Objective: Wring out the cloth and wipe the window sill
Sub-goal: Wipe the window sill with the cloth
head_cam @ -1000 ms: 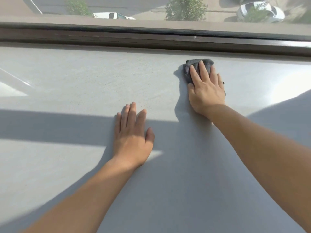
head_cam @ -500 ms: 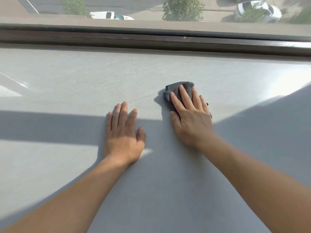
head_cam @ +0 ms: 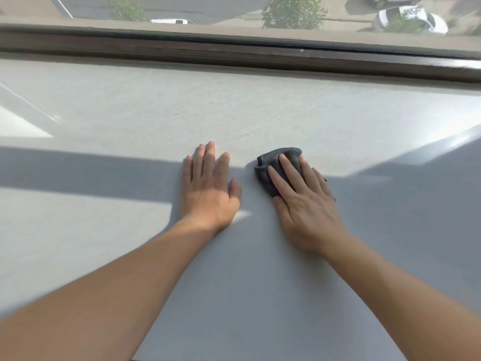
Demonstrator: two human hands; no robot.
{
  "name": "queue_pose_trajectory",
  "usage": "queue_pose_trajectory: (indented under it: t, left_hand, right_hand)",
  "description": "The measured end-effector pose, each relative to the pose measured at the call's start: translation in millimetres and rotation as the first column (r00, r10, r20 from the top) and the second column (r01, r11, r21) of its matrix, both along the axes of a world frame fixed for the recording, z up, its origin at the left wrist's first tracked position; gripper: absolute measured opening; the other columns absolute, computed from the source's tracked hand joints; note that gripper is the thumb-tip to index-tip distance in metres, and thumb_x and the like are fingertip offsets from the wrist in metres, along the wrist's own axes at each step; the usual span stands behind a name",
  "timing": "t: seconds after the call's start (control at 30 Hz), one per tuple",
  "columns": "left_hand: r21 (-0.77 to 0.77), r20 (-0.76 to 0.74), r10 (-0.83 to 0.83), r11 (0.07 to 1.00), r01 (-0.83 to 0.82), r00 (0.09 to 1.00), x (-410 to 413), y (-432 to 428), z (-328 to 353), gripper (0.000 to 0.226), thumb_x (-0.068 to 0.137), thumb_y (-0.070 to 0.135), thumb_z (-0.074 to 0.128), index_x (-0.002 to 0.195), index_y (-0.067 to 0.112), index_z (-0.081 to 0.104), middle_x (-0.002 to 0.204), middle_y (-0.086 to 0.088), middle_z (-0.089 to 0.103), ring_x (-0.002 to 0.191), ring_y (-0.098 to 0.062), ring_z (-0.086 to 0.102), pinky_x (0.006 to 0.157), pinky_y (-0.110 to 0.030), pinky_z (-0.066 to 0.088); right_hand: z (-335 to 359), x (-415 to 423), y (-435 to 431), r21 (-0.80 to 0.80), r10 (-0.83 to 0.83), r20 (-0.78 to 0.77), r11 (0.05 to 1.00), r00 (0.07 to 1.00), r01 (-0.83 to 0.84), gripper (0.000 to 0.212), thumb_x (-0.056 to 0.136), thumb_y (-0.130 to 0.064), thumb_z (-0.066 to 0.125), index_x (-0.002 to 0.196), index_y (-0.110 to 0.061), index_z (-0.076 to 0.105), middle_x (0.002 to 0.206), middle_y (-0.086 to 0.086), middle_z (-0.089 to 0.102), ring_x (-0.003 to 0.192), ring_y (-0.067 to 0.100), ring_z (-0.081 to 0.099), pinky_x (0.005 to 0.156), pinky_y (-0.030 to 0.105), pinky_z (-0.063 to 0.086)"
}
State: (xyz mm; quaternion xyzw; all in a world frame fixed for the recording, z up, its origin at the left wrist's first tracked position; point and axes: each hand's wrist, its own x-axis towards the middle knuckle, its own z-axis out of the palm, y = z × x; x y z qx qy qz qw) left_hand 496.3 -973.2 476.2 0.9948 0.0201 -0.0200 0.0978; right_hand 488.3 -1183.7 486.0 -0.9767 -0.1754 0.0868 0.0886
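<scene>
On wide pale grey stone window sill (head_cam: 130, 108), small crumpled dark grey microfibre cloth (head_cam: 276, 162) lies near middle, just right of left hand; right hand (head_cam: 307, 201) lies flat on it, fingers straight and spread, pressing cloth down, nothing gripped; left hand (head_cam: 208, 188) rests palm-down on bare sill, fingers straight and together, thumb out toward cloth but not touching it; dark brown window frame (head_cam: 234, 56) runs along far edge; white parked car (head_cam: 411, 19) and green shrubs (head_cam: 292, 13) outside below.
</scene>
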Motion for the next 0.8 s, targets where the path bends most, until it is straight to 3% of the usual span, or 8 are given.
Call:
queue_pose_trajectory:
  t: [0.07,0.17,0.23,0.43,0.53,0.63,0.7,0.8]
  left_hand:
    - [0.007,-0.025,-0.006,1.000,0.006,1.000,-0.3,0.9,0.4,0.073,0.086,0.047,0.015,0.152,0.019,0.031,0.167,-0.011,0.008,0.154,-0.027,-0.001,0.123,-0.048,-0.003]
    - [0.032,-0.107,-0.004,0.999,0.008,0.994,0.6,0.9,4.8,0.074,0.087,0.048,0.018,0.156,0.020,0.018,0.167,-0.009,-0.004,0.153,-0.025,-0.011,0.122,-0.046,-0.011]
    - [0.047,-0.170,-0.031,0.998,0.040,0.985,2.8,3.5,8.9,0.078,0.087,0.050,0.024,0.157,0.020,0.008,0.166,-0.009,-0.013,0.152,-0.024,-0.019,0.121,-0.046,-0.015]
    - [-0.138,-0.076,-0.138,0.982,0.127,0.988,-34.9,5.8,22.6,0.064,0.096,0.039,0.031,0.156,0.021,0.019,0.168,-0.007,-0.007,0.152,-0.015,-0.018,0.120,-0.044,-0.018]
    - [-0.167,-0.044,-0.138,0.977,0.129,0.989,-66.3,3.7,19.0,0.065,0.091,0.046,0.019,0.150,0.022,0.033,0.167,-0.011,0.008,0.154,-0.022,-0.003,0.122,-0.044,-0.012]
    - [-0.137,-0.075,-0.166,0.978,0.155,0.983,-79.1,4.8,9.2,0.071,0.088,0.051,0.015,0.152,0.024,0.030,0.168,-0.010,0.006,0.154,-0.024,-0.004,0.123,-0.042,-0.011]
    - [-0.102,-0.057,-0.171,0.981,0.165,0.984,-80.7,4.6,5.2,0.070,0.090,0.050,0.017,0.154,0.024,0.026,0.168,-0.010,0.004,0.154,-0.024,-0.005,0.123,-0.043,-0.011]
    - [-0.080,-0.045,-0.168,0.983,0.164,0.985,-80.5,3.6,2.9,0.068,0.092,0.049,0.020,0.155,0.024,0.022,0.168,-0.010,0.001,0.154,-0.023,-0.009,0.122,-0.043,-0.013]
  right_hand:
    - [0.2,16.6,-15.1,-0.026,-0.046,0.003,0.999,0.999,0.046,0.057,0.102,-0.044,0.024,0.158,-0.040,0.013,0.168,-0.014,0.001,0.155,0.020,-0.003,0.125,0.038,0.000]
    - [3.5,53.6,-28.5,0.003,-0.323,0.001,0.946,0.946,0.323,0.056,0.105,-0.039,0.027,0.159,-0.035,0.015,0.169,-0.007,0.002,0.155,0.027,-0.002,0.125,0.045,0.004]
    - [4.7,52.4,-15.1,0.006,-0.405,0.006,0.914,0.914,0.405,0.057,0.105,-0.039,0.027,0.160,-0.034,0.013,0.169,-0.005,0.000,0.154,0.029,-0.003,0.124,0.046,0.002]
    - [7.0,-39.4,-3.8,-0.027,-0.042,-0.019,0.999,0.999,0.042,0.058,0.101,-0.046,0.021,0.158,-0.040,0.013,0.168,-0.014,0.000,0.155,0.019,-0.006,0.124,0.037,-0.004]
    - [7.6,-10.2,-28.3,-0.039,-0.242,-0.044,0.970,0.969,0.240,0.056,0.104,-0.043,0.023,0.158,-0.041,0.011,0.168,-0.015,-0.002,0.155,0.016,-0.008,0.124,0.037,-0.004]
    - [11.2,1.6,-22.9,-0.009,-0.441,-0.045,0.897,0.896,0.442,0.056,0.105,-0.041,0.023,0.159,-0.040,0.007,0.168,-0.012,-0.006,0.154,0.019,-0.012,0.124,0.039,-0.005]
    - [9.1,-24.0,-5.9,-0.011,-0.406,-0.032,0.914,0.913,0.405,0.057,0.105,-0.041,0.023,0.159,-0.039,0.006,0.168,-0.011,-0.008,0.154,0.020,-0.014,0.123,0.038,-0.010]
    - [5.5,-79.9,0.4,-0.033,-0.144,-0.004,0.989,0.990,0.144,0.057,0.103,-0.043,0.026,0.158,-0.038,0.016,0.168,-0.011,0.003,0.155,0.022,-0.003,0.124,0.037,-0.006]
